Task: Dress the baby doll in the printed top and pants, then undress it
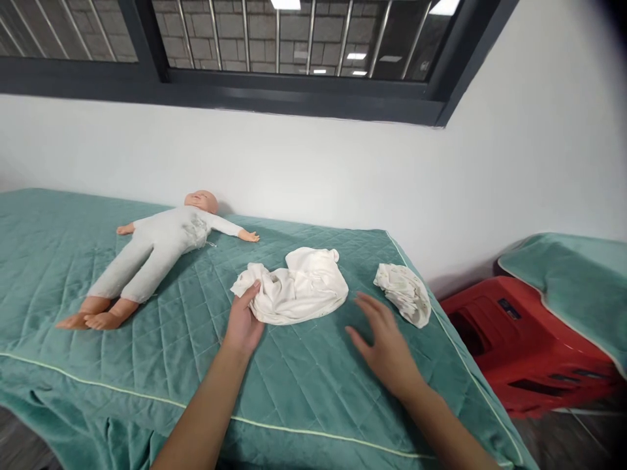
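Observation:
A crumpled white cloth [313, 287] lies on the green quilted cover [304, 378]. My left hand [245, 320] grips its left end, thumb on top and the fingers hidden beneath the fabric. Just right of this cloth, my right hand [382, 339] is held over the cover with thumb and fingers apart, holding nothing. A second bundled cloth, white with a faint pattern [404, 294], rests beyond my right hand near the right edge. On the left, a doll [164, 238] with a pale fabric body lies on its back, arms spread and feet toward the near left.
A white wall [313, 170] runs along the far side, below a dark-framed window [294, 94] with metal bars. To the right of the covered surface stands a red plastic stool [529, 339], partly under another green cloth [578, 287].

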Action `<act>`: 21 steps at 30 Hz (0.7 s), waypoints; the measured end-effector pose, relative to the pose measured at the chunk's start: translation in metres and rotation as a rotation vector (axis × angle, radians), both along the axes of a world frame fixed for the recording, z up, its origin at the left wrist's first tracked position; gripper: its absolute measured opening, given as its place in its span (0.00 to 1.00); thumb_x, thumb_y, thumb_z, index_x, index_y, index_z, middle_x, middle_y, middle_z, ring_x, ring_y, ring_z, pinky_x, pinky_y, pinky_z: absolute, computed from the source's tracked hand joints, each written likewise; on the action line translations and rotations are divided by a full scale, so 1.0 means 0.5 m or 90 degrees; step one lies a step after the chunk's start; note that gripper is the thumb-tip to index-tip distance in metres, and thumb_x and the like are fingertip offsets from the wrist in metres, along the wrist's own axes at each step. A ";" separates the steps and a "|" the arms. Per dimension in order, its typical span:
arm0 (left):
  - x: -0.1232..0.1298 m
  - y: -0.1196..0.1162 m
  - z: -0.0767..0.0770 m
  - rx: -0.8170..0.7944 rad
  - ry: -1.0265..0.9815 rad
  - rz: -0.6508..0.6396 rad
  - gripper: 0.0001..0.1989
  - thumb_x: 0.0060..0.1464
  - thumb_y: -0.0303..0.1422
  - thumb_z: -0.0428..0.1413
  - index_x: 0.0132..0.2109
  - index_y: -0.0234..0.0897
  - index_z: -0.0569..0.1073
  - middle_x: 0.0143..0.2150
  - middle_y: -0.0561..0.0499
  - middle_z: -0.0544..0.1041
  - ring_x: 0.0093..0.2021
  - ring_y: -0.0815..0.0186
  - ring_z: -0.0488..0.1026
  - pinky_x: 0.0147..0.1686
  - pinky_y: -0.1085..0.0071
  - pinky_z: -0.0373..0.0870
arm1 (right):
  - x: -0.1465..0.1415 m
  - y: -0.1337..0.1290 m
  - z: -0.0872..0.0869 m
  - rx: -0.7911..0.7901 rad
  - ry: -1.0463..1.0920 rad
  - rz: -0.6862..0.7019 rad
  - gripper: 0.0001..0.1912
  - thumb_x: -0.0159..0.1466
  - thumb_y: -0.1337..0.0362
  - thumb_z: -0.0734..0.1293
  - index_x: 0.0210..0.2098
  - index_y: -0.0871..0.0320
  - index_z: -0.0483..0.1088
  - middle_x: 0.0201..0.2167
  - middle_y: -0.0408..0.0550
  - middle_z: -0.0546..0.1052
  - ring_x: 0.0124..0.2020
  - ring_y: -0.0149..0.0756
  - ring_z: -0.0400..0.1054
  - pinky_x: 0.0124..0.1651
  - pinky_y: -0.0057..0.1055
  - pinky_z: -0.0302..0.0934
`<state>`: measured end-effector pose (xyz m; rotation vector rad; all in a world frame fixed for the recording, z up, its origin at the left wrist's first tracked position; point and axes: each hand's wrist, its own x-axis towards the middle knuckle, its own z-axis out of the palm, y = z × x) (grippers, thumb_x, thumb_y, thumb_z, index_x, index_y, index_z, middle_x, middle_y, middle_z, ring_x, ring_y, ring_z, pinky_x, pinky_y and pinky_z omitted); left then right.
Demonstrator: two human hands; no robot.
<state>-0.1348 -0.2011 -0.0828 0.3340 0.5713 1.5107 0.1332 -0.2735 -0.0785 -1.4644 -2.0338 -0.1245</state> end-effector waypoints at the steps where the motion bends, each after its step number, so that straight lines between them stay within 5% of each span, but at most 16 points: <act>1: 0.001 -0.001 0.003 0.001 0.007 0.006 0.19 0.50 0.29 0.64 0.51 0.36 0.77 0.49 0.46 0.81 0.53 0.56 0.77 0.57 0.61 0.71 | -0.032 0.006 0.003 -0.031 -0.032 0.048 0.24 0.68 0.62 0.63 0.63 0.52 0.58 0.62 0.55 0.65 0.63 0.46 0.60 0.63 0.48 0.59; 5: -0.010 0.009 0.023 -0.012 0.047 0.021 0.19 0.51 0.26 0.63 0.51 0.38 0.76 0.50 0.46 0.81 0.52 0.57 0.77 0.55 0.61 0.72 | -0.124 0.059 0.027 -0.105 -0.156 0.106 0.12 0.69 0.65 0.60 0.50 0.55 0.70 0.49 0.54 0.76 0.53 0.47 0.67 0.55 0.45 0.61; 8: -0.030 0.044 0.071 0.006 0.096 0.058 0.17 0.49 0.23 0.64 0.48 0.37 0.77 0.45 0.48 0.81 0.44 0.61 0.79 0.49 0.66 0.74 | -0.173 0.085 0.063 -0.150 -0.176 0.116 0.10 0.69 0.68 0.59 0.38 0.57 0.72 0.37 0.51 0.77 0.42 0.42 0.70 0.45 0.37 0.60; 11: -0.040 0.084 0.170 0.101 0.163 0.024 0.15 0.48 0.23 0.65 0.45 0.34 0.77 0.39 0.48 0.81 0.40 0.61 0.80 0.46 0.67 0.75 | -0.234 0.084 0.105 -0.216 0.041 0.165 0.09 0.69 0.62 0.61 0.34 0.56 0.70 0.32 0.45 0.75 0.34 0.36 0.67 0.37 0.30 0.57; 14: -0.035 0.089 0.290 0.140 0.148 -0.241 0.14 0.51 0.26 0.64 0.46 0.32 0.77 0.43 0.45 0.81 0.47 0.51 0.79 0.47 0.59 0.76 | -0.298 0.076 0.136 -0.297 0.382 0.221 0.17 0.68 0.51 0.62 0.30 0.56 0.67 0.25 0.39 0.70 0.28 0.32 0.63 0.33 0.29 0.55; 16: -0.033 0.067 0.351 0.173 0.154 -0.320 0.15 0.53 0.24 0.62 0.49 0.33 0.76 0.47 0.44 0.80 0.54 0.46 0.76 0.49 0.54 0.75 | -0.323 0.080 0.150 -0.313 0.564 0.221 0.19 0.66 0.47 0.63 0.29 0.57 0.68 0.25 0.40 0.70 0.28 0.32 0.63 0.33 0.29 0.57; 18: -0.038 0.032 0.379 0.198 0.259 -0.304 0.16 0.52 0.22 0.61 0.50 0.33 0.77 0.48 0.43 0.80 0.57 0.45 0.74 0.49 0.52 0.75 | -0.325 0.092 0.162 -0.297 0.663 0.208 0.21 0.64 0.45 0.65 0.29 0.57 0.69 0.26 0.41 0.70 0.30 0.33 0.64 0.35 0.31 0.58; 21: -0.051 -0.016 0.361 0.229 0.435 -0.200 0.17 0.49 0.22 0.63 0.48 0.34 0.78 0.50 0.44 0.79 0.61 0.45 0.70 0.58 0.49 0.68 | -0.298 0.111 0.187 -0.245 0.704 0.192 0.21 0.62 0.45 0.66 0.26 0.57 0.67 0.26 0.42 0.69 0.32 0.34 0.64 0.38 0.31 0.59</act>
